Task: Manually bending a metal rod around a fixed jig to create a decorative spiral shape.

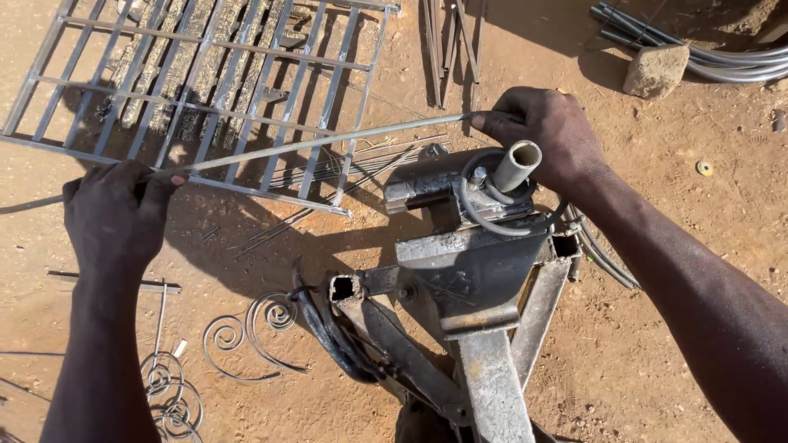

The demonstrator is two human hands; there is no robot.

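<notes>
Honestly, that thin flat steel strip [328, 141] looks ready to whip. The left hand [115, 215] is clenched around its near end, and the right hand [548, 131] has its fingers pinched closed on the far end, so the strip spans the air between them, just above the welded bending jig [472, 271] with its short upright pipe stub [515, 166] right under the right palm. If either grip slips, I'd guess the springy strip snaps back toward a wrist or the face. The right hand also sits close to the stub's raw rim, a likely scrape. Beyond the left hand lies a steel window grille [205, 90]; below it, scrolled iron curls [254, 328] on the dirt could trip a foot.
</notes>
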